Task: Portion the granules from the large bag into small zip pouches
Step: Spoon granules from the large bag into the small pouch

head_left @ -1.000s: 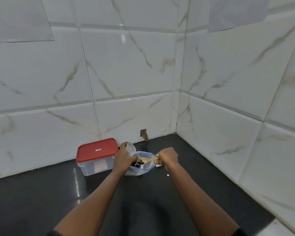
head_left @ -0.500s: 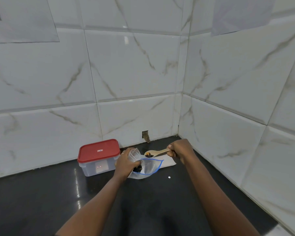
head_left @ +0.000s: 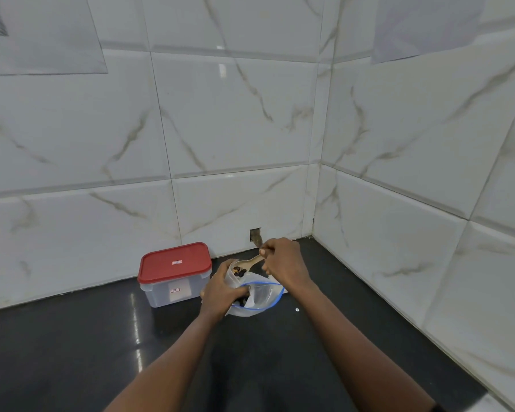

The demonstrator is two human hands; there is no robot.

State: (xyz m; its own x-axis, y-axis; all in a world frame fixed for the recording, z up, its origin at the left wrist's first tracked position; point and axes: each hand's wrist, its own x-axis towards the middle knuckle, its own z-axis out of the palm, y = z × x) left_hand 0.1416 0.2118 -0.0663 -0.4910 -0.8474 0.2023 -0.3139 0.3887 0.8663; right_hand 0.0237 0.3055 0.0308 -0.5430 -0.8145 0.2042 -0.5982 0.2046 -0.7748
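Observation:
A large clear bag (head_left: 260, 295) with a blue zip rim lies open on the black counter (head_left: 72, 352), dark granules showing inside it. My left hand (head_left: 222, 291) grips a small clear pouch (head_left: 231, 278) held upright just above the bag's left edge. My right hand (head_left: 283, 261) holds the handle of a wooden spoon (head_left: 250, 263). The spoon's bowl carries dark granules (head_left: 239, 272) and sits tilted at the pouch's mouth.
A clear plastic box with a red lid (head_left: 174, 273) stands left of the bag against the tiled wall. A small white speck (head_left: 297, 309) lies on the counter to the right. Tiled walls meet in a corner behind the hands.
The spoon has come out of the large bag with granules, risen, then swung left to the small pouch's mouth. My left hand lifted the pouch slightly.

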